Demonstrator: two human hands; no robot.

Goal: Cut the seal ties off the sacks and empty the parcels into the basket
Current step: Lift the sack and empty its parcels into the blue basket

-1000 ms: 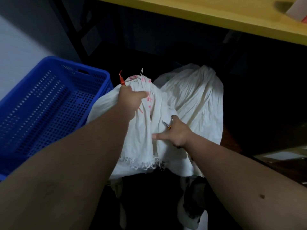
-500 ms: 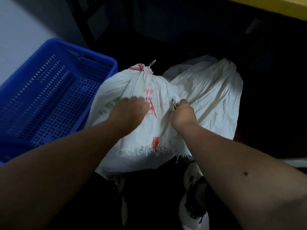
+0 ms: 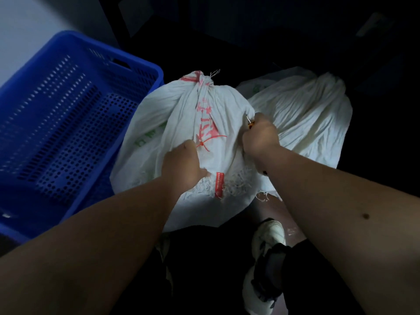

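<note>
A white woven sack [image 3: 181, 114] with red print lies on the dark floor in front of me, its frayed bottom hem toward me. A red tie [image 3: 205, 142] lies loose on its cloth. My left hand [image 3: 181, 162] grips a fold of the sack near the hem. My right hand [image 3: 261, 137] clutches the sack's right side while holding a small cutter [image 3: 250, 122] with an orange handle and metal tips. A second white sack [image 3: 306, 114] lies behind, to the right. The blue perforated basket [image 3: 75, 123] stands to the left, touching the sack.
My feet in white shoes [image 3: 270, 233] stand just below the sack. A pale wall [image 3: 27, 26] rises behind the basket. The surroundings at the back and right are dark, and little can be made out there.
My left hand dropped from the sack's knotted top to its lower cloth. My right hand closed on the sack's right side. The sack rolled toward me and the view tilted down.
</note>
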